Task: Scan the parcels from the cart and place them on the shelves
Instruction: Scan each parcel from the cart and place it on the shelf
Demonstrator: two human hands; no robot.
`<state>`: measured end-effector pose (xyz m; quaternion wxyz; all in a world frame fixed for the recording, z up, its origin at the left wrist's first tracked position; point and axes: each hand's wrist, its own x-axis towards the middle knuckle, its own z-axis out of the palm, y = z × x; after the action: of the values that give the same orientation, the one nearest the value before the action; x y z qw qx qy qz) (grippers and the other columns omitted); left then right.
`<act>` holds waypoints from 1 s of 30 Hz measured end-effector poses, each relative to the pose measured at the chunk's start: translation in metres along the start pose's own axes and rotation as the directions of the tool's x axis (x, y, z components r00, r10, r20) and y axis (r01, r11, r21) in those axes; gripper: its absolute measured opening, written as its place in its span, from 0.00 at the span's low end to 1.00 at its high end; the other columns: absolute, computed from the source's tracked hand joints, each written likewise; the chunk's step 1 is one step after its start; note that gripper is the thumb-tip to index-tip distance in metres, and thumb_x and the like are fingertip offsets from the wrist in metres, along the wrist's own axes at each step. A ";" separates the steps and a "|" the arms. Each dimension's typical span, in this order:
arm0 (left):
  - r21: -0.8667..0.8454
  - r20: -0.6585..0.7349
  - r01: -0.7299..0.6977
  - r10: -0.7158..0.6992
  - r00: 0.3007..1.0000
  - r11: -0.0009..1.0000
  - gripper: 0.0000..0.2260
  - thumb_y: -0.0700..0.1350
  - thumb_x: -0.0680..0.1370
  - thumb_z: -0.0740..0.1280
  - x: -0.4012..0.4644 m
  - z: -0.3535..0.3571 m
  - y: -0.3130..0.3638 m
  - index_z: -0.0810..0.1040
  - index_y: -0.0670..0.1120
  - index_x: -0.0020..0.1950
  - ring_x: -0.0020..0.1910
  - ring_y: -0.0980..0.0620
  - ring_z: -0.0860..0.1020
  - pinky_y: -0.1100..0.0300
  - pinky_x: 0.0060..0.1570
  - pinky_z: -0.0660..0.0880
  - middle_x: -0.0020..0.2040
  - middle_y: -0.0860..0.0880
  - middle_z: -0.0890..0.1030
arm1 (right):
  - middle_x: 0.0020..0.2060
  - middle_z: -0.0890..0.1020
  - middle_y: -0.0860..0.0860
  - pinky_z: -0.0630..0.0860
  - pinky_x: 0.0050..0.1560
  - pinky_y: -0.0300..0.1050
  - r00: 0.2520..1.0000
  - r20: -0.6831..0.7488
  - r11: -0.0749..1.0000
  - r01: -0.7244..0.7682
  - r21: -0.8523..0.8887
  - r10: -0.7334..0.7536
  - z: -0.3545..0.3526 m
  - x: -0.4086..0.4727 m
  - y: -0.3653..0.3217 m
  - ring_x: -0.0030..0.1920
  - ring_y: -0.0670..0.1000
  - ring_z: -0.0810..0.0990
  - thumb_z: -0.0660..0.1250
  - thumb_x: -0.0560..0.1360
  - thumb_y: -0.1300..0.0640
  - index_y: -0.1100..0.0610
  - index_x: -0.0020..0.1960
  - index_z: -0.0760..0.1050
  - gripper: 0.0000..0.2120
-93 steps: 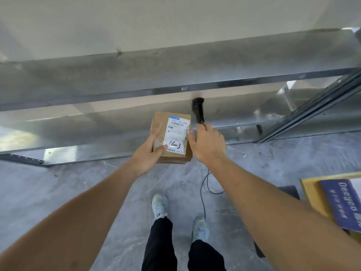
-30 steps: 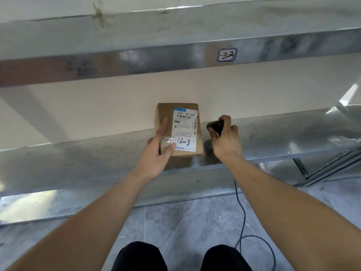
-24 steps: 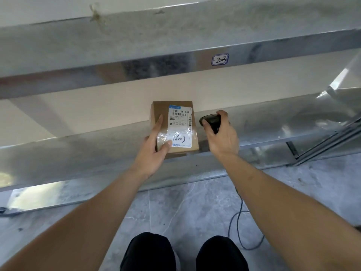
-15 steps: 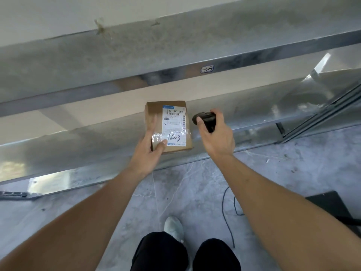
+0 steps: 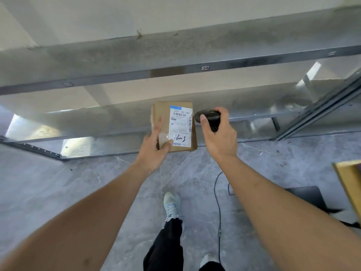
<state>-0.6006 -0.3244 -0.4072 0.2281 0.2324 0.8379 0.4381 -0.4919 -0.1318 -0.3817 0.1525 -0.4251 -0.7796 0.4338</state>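
Observation:
A small brown cardboard parcel (image 5: 175,114) with a white shipping label, handwritten "16w3", is held upright in my left hand (image 5: 154,149), thumb across its lower front. It is in front of the lower metal shelf (image 5: 97,122). Just to its right, my right hand (image 5: 220,137) grips a black handheld scanner (image 5: 209,117), its head beside the label. The scanner's thin cable (image 5: 217,192) hangs down to the floor. An upper shelf (image 5: 254,44) carries a small tag reading "23" on its front edge.
A grey marbled floor lies below, with my legs in dark trousers and pale shoes (image 5: 172,206). At the right edge are a yellow wooden board (image 5: 349,184) and a dark flat cart base (image 5: 308,196). A metal shelf upright (image 5: 320,108) slants at right.
The view has tilted down and pulled back from the shelves, so more floor shows. The parcel has come away from the shelf surface, still in my left hand, the scanner still beside it.

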 end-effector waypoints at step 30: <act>0.115 -0.333 -0.217 0.244 0.911 0.969 0.45 0.49 0.81 0.73 -0.164 -0.218 0.206 0.43 0.72 0.82 0.45 0.47 0.73 0.47 0.56 0.77 0.43 0.50 0.73 | 0.46 0.77 0.36 0.77 0.56 0.52 0.967 -0.113 0.937 0.250 0.242 -0.229 -0.151 -0.209 -0.301 0.47 0.45 0.80 0.58 0.84 0.36 0.41 0.69 0.63 0.17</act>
<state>-0.5595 -0.4532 -0.0934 0.0157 0.2578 0.8476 0.4636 -0.4357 -0.2944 -0.0245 0.2896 -0.3214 -0.7566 0.4903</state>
